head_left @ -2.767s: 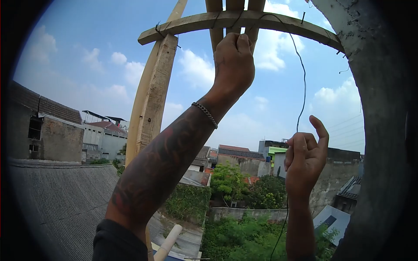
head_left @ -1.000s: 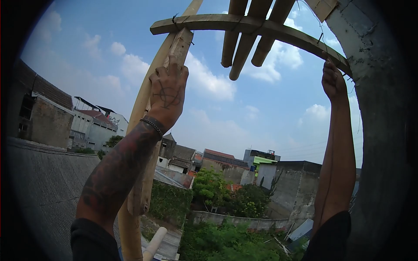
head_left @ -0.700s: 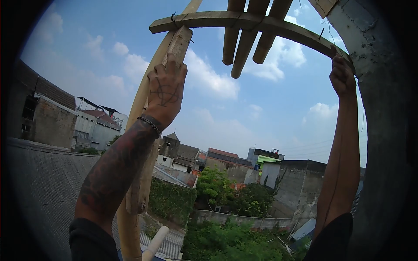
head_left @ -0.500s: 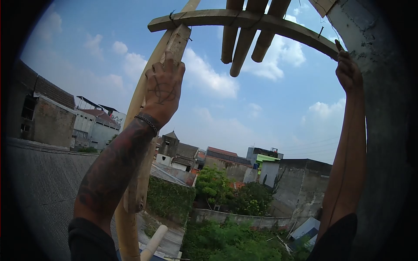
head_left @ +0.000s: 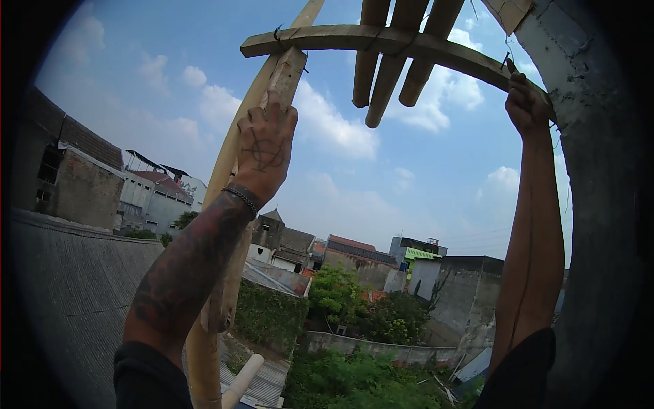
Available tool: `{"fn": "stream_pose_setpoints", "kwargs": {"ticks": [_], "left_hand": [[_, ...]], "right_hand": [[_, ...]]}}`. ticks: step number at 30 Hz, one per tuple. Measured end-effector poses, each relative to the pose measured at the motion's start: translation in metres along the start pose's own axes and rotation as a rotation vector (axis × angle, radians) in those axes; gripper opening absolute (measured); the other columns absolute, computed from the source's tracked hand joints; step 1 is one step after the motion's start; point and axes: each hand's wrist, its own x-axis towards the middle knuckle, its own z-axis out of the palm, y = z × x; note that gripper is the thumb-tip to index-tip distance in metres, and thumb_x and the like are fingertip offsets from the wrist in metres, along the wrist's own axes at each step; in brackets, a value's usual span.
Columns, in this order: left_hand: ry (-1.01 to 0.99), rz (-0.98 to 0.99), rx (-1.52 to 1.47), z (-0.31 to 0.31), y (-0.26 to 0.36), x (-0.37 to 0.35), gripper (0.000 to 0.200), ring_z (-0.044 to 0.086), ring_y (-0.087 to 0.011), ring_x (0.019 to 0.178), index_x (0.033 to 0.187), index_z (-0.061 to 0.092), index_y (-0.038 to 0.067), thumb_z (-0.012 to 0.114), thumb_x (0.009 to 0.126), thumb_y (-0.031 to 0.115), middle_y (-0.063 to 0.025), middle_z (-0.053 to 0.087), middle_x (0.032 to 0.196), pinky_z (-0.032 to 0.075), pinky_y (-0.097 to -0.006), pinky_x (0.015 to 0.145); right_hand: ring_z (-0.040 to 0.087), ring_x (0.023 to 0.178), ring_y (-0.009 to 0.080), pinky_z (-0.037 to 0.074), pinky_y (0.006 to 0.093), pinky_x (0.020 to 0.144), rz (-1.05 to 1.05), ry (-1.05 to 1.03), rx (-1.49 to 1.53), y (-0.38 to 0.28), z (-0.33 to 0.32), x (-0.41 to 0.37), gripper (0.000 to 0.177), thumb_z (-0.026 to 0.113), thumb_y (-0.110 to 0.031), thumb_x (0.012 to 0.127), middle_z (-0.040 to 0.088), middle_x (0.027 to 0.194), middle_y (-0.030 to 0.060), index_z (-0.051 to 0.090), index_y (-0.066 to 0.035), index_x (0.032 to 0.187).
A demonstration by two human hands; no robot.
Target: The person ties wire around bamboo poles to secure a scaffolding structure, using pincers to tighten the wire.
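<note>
My left hand (head_left: 264, 146) is closed around an upright wooden post (head_left: 289, 71), just below its top end. Across that post runs a wooden beam (head_left: 327, 36), tied with thin wire near its left end. High on the right, my right hand (head_left: 528, 105) has its fingers curled at the beam near the wall, one fingertip beside a nail (head_left: 505, 60) sticking up. Part of its grip is hidden. A long bamboo pole (head_left: 204, 361) stands behind the post, next to my left forearm.
Several bamboo poles (head_left: 388, 85) lie over the beam and jut toward me. A rough concrete wall (head_left: 599, 177) rises at the right. Below are a corrugated roof (head_left: 75, 286), a cut bamboo end (head_left: 245, 375), bushes (head_left: 361, 382) and a low wall (head_left: 381, 347).
My right hand has shifted left along the beam, away from the wall end to the nail. My left hand keeps its hold on the post. The view has tilted up slightly.
</note>
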Motion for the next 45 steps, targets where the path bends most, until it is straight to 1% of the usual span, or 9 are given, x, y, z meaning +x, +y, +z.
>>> {"fn": "stream_pose_setpoints", "kwargs": {"ticks": [8,11,14,26,31,33,36,40,45], "left_hand": [[0.026,0.006,-0.008,0.006,-0.001,0.002,0.055,0.052,-0.0320,0.102,0.131,0.048,0.005,0.052,0.077,0.000,-0.0267,0.030,0.142,0.043,-0.0409,0.080],[-0.017,0.005,-0.001,0.003,0.000,0.002,0.056,0.051,-0.0327,0.103,0.133,0.047,0.005,0.051,0.077,0.001,-0.0268,0.029,0.142,0.043,-0.0410,0.081],[-0.017,0.014,-0.001,0.002,-0.001,0.000,0.057,0.050,-0.0335,0.105,0.135,0.045,0.006,0.051,0.078,0.001,-0.0270,0.028,0.143,0.042,-0.0416,0.082],[0.025,-0.026,0.005,-0.006,0.011,0.010,0.059,0.045,-0.0359,0.114,0.127,0.049,0.000,0.064,0.071,0.012,-0.0249,0.034,0.139,0.041,-0.0461,0.092],[-0.006,-0.083,-0.699,-0.015,0.072,0.069,0.059,0.051,-0.0285,0.111,0.114,0.053,-0.006,0.070,0.073,0.032,-0.0185,0.052,0.119,0.043,-0.0424,0.092],[-0.216,-0.135,-0.976,-0.009,0.091,0.099,0.062,0.056,-0.0264,0.107,0.120,0.051,-0.005,0.068,0.077,0.037,-0.0180,0.055,0.119,0.045,-0.0400,0.092],[-0.152,-0.224,-1.166,0.006,0.121,0.122,0.066,0.059,-0.0271,0.107,0.125,0.047,-0.005,0.067,0.078,0.037,-0.0176,0.057,0.118,0.046,-0.0402,0.092],[-0.137,-0.257,-1.127,0.025,0.141,0.142,0.071,0.057,-0.0285,0.112,0.131,0.041,-0.006,0.066,0.080,0.037,-0.0189,0.054,0.124,0.045,-0.0402,0.096],[-0.133,-0.210,-1.412,0.041,0.143,0.171,0.073,0.053,-0.0315,0.118,0.135,0.037,-0.005,0.065,0.081,0.035,-0.0207,0.048,0.133,0.043,-0.0409,0.100]], "right_hand": [[0.027,0.049,0.0038,0.027,0.0180,0.042,0.182,-0.044,0.074,-0.028,-0.005,-0.002,0.048,0.037,0.010,0.092,0.047,0.085,0.0032,0.027,0.006,0.140],[0.036,0.047,0.0024,0.027,0.0168,0.037,0.192,0.025,-0.038,-0.021,0.012,-0.003,0.038,0.031,0.003,0.096,0.050,0.084,0.0044,0.032,0.010,0.134],[0.036,0.049,0.0022,0.029,0.0163,0.038,0.476,-0.226,-0.129,-0.033,-0.005,0.012,0.047,0.033,0.006,0.095,0.049,0.086,0.0048,0.023,0.005,0.141],[0.033,0.040,-0.0018,0.024,0.0133,0.029,0.456,0.069,-0.340,-0.002,0.034,-0.048,0.040,0.029,-0.006,0.100,0.056,0.077,-0.0004,0.027,0.001,0.140],[0.033,0.038,-0.0024,0.024,0.0122,0.027,0.505,-0.030,-0.487,-0.005,0.028,-0.058,0.038,0.029,-0.010,0.101,0.058,0.075,-0.0003,0.031,0.001,0.138],[0.035,0.038,-0.0029,0.025,0.0118,0.027,0.512,-0.037,-0.584,-0.004,0.031,-0.065,0.037,0.029,-0.010,0.101,0.059,0.074,-0.0002,0.033,0.002,0.136],[0.038,0.035,-0.0020,0.028,0.0117,0.027,0.426,0.140,-0.841,0.003,0.058,-0.079,0.039,0.036,-0.014,0.102,0.057,0.064,-0.0013,0.034,0.002,0.137],[0.035,0.036,-0.0037,0.027,0.0115,0.028,0.301,0.090,-1.315,0.000,0.066,-0.081,0.037,0.045,-0.017,0.100,0.055,0.064,-0.0016,0.043,0.000,0.132],[0.032,0.038,-0.0035,0.028,0.0118,0.032,0.193,0.109,-1.467,0.009,0.056,-0.086,0.034,0.043,-0.018,0.100,0.053,0.065,-0.0006,0.044,-0.005,0.132]]}}
